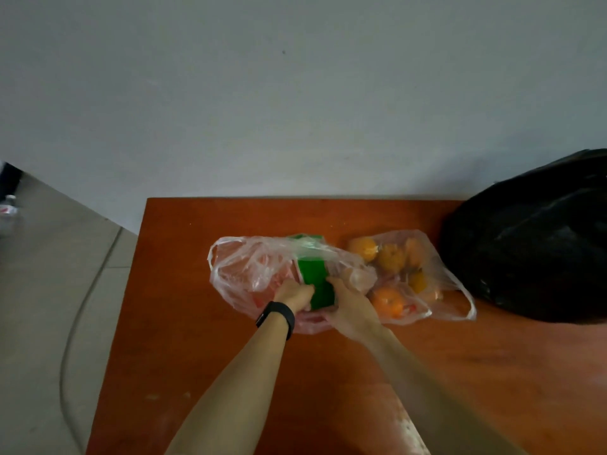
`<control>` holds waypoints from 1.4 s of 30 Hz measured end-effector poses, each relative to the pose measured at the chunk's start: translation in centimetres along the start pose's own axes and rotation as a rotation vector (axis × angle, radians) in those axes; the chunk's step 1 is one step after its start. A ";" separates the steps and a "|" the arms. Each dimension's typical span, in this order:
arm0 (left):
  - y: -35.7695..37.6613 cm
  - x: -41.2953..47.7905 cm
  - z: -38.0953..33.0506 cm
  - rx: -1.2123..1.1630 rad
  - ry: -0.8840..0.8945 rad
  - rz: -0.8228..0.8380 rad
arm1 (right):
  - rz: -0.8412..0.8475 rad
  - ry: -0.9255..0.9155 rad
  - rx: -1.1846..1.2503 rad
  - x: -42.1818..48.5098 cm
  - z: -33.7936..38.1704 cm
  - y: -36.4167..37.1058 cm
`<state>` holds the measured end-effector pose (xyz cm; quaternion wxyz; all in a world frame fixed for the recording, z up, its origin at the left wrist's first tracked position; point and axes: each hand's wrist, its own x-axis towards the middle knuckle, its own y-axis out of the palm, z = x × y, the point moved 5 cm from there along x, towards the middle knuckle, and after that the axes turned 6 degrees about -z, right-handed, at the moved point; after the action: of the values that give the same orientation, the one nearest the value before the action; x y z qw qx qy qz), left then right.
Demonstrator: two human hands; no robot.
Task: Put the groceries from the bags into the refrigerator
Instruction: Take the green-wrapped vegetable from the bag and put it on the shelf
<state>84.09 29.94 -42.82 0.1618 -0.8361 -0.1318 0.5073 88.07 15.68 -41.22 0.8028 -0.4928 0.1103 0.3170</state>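
We face a plain grey-white wall (295,93) in dim light. Against it stands 1 orange-brown wooden table (197,356). To our left lie grey floor tiles (39,290), crossed by 1 pale cable (70,336).

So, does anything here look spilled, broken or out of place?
Nothing stands out. The left hand and right hand hold the green box in one clear bag; the oranges sit inside the other bag. Nothing is spilled on the table. A cable lies on the floor.

Both my forearms stretch forward and converge. My left hand (295,295) and right hand (349,303) sit close together, palms facing, fingers curled in a grip.
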 end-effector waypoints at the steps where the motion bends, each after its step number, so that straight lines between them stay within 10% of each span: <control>1: 0.2 0.0 -0.1 -0.039 -0.014 0.022 | -0.007 -0.002 0.028 -0.1 -0.2 -0.1; 17: -6.6 -3.0 -3.8 -0.484 -0.026 0.199 | -0.344 -0.190 0.175 -1.6 2.2 -4.7; 26: -11.4 -7.5 -2.9 -0.179 0.128 0.251 | -0.307 -0.331 0.136 -1.1 6.6 -4.8; 42: -16.8 -11.6 1.3 0.021 0.318 0.383 | 0.109 0.170 1.408 -5.2 9.2 -6.2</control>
<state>76.75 41.00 -27.28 0.0898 -0.9135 0.0616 0.3921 86.62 19.59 -29.74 0.9022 0.1262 0.3756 0.1704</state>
